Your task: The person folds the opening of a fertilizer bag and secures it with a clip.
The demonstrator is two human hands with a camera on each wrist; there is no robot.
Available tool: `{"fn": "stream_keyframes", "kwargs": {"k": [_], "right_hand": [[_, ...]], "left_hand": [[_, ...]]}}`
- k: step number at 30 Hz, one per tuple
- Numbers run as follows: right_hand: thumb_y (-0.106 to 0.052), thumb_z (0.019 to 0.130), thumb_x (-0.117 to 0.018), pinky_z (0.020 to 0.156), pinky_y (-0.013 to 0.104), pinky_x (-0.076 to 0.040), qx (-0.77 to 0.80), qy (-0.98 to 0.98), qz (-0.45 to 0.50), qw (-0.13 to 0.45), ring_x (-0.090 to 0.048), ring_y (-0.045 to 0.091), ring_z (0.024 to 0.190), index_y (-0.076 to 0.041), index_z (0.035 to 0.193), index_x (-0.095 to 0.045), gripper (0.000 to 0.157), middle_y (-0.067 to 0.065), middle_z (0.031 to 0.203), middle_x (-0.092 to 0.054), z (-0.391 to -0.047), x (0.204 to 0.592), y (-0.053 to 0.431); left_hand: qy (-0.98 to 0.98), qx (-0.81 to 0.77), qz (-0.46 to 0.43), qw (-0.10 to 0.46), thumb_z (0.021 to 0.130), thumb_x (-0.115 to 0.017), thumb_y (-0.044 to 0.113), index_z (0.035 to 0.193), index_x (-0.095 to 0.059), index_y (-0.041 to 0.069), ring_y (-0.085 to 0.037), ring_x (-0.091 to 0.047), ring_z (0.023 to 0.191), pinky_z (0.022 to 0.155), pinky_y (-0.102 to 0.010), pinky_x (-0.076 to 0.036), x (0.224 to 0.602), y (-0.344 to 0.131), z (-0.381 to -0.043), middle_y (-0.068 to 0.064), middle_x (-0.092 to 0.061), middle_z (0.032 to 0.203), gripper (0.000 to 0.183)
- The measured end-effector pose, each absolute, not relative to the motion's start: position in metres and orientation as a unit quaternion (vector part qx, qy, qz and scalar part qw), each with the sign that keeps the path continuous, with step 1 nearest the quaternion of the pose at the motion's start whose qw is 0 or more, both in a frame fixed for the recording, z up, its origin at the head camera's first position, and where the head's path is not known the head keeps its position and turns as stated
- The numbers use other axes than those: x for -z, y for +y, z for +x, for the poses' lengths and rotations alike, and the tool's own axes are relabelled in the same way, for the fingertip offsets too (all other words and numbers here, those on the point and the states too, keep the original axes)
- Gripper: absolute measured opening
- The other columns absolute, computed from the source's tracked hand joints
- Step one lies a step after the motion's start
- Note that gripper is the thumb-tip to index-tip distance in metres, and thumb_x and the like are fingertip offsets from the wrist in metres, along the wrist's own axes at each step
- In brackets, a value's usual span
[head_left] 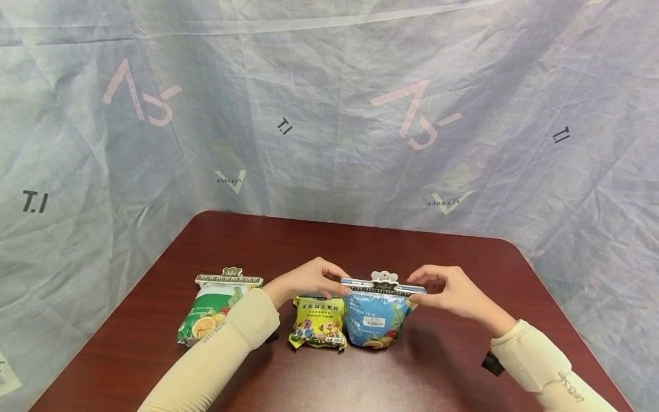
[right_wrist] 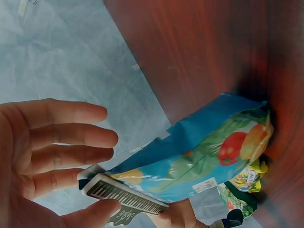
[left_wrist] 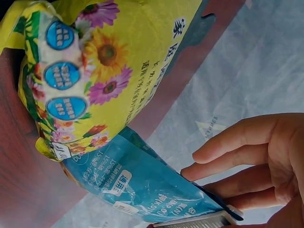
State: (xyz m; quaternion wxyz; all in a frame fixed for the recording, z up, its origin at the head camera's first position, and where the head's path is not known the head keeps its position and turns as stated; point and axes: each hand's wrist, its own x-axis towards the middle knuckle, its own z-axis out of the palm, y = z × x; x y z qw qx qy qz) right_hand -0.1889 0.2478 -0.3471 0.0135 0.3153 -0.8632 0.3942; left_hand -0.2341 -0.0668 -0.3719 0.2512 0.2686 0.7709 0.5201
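Note:
A blue fertilizer bag (head_left: 373, 321) with fruit and vegetable pictures stands on the table, a long bag clip (head_left: 383, 288) across its top edge. My left hand (head_left: 311, 280) pinches the clip's left end, thumb in front and fingers behind. At the other end, my right hand (head_left: 455, 292) pinches the clip; its thumb lies along the clip (right_wrist: 126, 197) in the right wrist view, with the other fingers fairly straight. Close beside the blue bag, under my left hand, is a yellow fertilizer bag (head_left: 319, 323) printed with flowers. Its top edge is partly hidden by that hand.
A green and white bag (head_left: 210, 312) with its own clip (head_left: 229, 279) stands at the left, partly behind my left sleeve (head_left: 221, 349). The dark red table (head_left: 329, 240) has rounded far corners, and a grey printed cloth (head_left: 329, 114) hangs behind it.

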Motion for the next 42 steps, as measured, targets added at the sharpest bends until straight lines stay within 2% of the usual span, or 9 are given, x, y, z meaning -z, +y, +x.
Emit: {"fn": "stream_keyframes", "kwargs": {"k": [7,12,17,29,42], "right_hand": [[-0.007,0.08,-0.07,0.061,0.033,-0.052,-0.457,-0.827,0.328,0.0,-0.063,0.015,0.068,-0.011,0.098,-0.065,0.019,0.003,0.084,-0.068,-0.187,0.359,0.251],[-0.005,0.083,-0.067,0.061,0.035,-0.052,-0.515,-0.795,0.319,-0.021,-0.064,0.022,0.073,-0.006,0.102,-0.064,0.02,0.008,0.089,-0.067,-0.189,0.372,0.256],[-0.002,0.084,-0.064,0.061,0.037,-0.054,-0.55,-0.777,0.306,-0.029,-0.064,0.022,0.073,0.0,0.104,-0.062,0.02,0.013,0.091,-0.067,-0.188,0.38,0.257],[0.0,0.086,-0.061,0.064,0.038,-0.054,-0.584,-0.762,0.279,-0.01,-0.064,0.023,0.075,0.005,0.103,-0.061,0.018,0.017,0.087,-0.065,-0.182,0.388,0.254],[0.002,0.086,-0.06,0.063,0.039,-0.054,-0.59,-0.756,0.283,-0.003,-0.064,0.023,0.074,0.007,0.103,-0.06,0.018,0.019,0.085,-0.065,-0.181,0.388,0.251]], "left_hand": [[0.769,-0.521,0.271,0.252,0.082,-0.07,0.024,0.105,-0.07,0.012,-0.017,-0.063,0.087,0.076,-0.042,-0.051,0.372,-0.068,-0.234,-0.001,-0.066,0.099,0.026],[0.768,-0.521,0.276,0.251,0.082,-0.07,0.024,0.104,-0.07,0.012,-0.021,-0.063,0.089,0.077,-0.043,-0.051,0.371,-0.068,-0.234,-0.002,-0.067,0.097,0.026],[0.768,-0.521,0.276,0.25,0.082,-0.07,0.024,0.105,-0.07,0.012,-0.022,-0.063,0.09,0.077,-0.043,-0.051,0.372,-0.067,-0.234,-0.001,-0.067,0.098,0.026],[0.769,-0.518,0.307,0.216,0.085,-0.067,0.021,0.104,-0.07,0.01,-0.038,-0.06,0.086,0.073,-0.049,-0.05,0.371,-0.065,-0.229,-0.002,-0.068,0.09,0.022],[0.776,-0.506,0.322,0.196,0.086,-0.065,0.019,0.105,-0.07,0.011,-0.034,-0.062,0.085,0.072,-0.05,-0.05,0.371,-0.064,-0.227,-0.007,-0.069,0.088,0.021]]}}
